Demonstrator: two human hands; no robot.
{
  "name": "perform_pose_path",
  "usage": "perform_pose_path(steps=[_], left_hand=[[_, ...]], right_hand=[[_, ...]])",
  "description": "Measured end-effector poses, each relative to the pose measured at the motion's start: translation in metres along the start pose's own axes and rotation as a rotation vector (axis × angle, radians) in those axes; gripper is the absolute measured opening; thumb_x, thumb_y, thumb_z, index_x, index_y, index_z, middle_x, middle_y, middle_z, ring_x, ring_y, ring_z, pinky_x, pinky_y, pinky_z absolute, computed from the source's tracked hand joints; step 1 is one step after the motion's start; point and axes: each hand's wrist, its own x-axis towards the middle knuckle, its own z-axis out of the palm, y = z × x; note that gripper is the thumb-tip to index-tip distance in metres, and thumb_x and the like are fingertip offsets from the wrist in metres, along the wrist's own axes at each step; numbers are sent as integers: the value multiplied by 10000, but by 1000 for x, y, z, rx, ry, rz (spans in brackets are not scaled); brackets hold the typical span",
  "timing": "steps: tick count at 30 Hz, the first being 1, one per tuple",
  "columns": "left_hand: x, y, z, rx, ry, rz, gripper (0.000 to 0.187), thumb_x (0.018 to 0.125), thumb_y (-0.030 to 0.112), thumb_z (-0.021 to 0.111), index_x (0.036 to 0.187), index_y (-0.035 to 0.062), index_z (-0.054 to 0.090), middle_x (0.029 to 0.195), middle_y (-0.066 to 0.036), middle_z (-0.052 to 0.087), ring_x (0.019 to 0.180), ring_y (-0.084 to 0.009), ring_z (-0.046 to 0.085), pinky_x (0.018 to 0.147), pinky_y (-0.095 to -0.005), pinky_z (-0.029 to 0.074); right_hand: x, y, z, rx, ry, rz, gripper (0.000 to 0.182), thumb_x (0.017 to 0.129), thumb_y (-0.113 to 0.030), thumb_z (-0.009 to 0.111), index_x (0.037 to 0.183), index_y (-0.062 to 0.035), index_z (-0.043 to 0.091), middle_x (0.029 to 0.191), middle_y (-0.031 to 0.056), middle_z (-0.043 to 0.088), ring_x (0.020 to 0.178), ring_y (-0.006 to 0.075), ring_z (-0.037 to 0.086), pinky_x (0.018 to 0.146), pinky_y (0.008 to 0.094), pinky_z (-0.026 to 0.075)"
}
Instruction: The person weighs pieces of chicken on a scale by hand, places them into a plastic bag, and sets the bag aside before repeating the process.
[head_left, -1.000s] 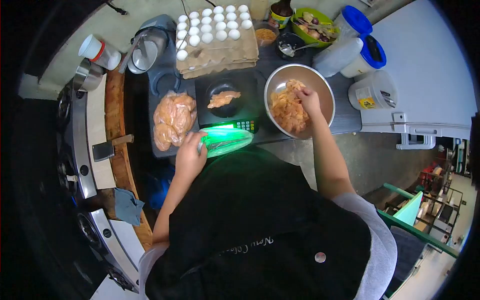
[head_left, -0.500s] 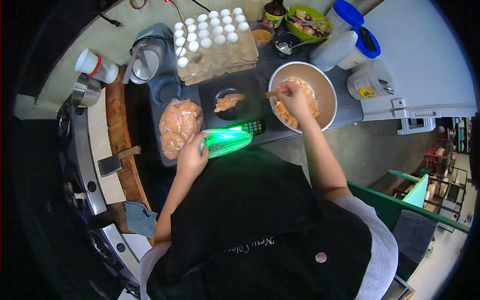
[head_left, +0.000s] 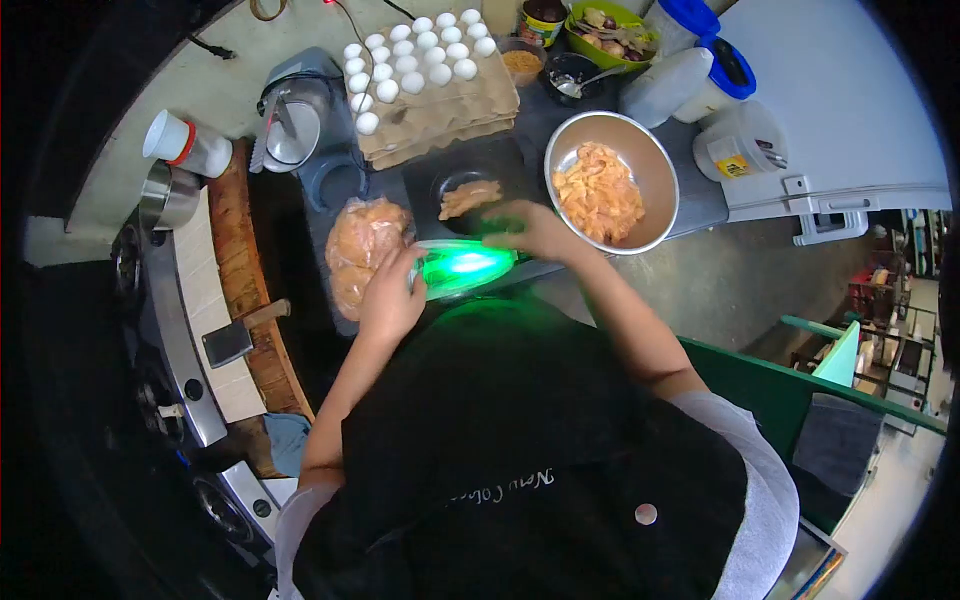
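Observation:
My left hand (head_left: 393, 297) grips one end of a clear plastic bag (head_left: 440, 282), lit green by the display beneath it. My right hand (head_left: 535, 232) is at the bag's other end, its fingers drawn together; whatever they hold is hidden. Just beyond the bag, strips of raw meat (head_left: 470, 198), which look like chicken, lie on a black dish (head_left: 444, 182) on a digital scale. Right of them stands a metal bowl (head_left: 663, 165) with many cut pieces of raw meat (head_left: 600, 195). Beside my left hand rests a bulging clear bag of raw meat (head_left: 365, 245).
Egg trays (head_left: 440, 120) with many white eggs stand at the back. A green bowl (head_left: 640, 62), a small dark bowl with a spoon (head_left: 572, 82) and plastic tubs (head_left: 735, 155) are at the back right. A cleaver (head_left: 230, 343) lies left, near the stove (head_left: 190, 370).
My right hand has left the metal bowl and moved left to the plastic bag, across the scale's keypad. My left hand keeps hold of the bag. The view has shifted slightly.

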Motion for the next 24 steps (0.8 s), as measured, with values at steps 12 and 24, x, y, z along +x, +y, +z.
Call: perform_pose_path(steps=[12,24], left_hand=[[-9,154,-182,-806,762,1009,475,926,364,543,911,-102,635,1003,-185,605,864,-318,626,782,-467,531],[-66,206,-171,-992,280,1076,285,926,254,585,997,-20,621,884,-112,595,721,-206,603,638,-374,527]], right_hand=[[-36,17,-66,99,161,39,268,883,-305,696,937,-42,712,793,-19,638,750,84,570,688,256,457],[-21,38,-81,167,184,63,273,927,-289,652,922,-20,698,714,-69,555,664,33,454,605,223,371]])
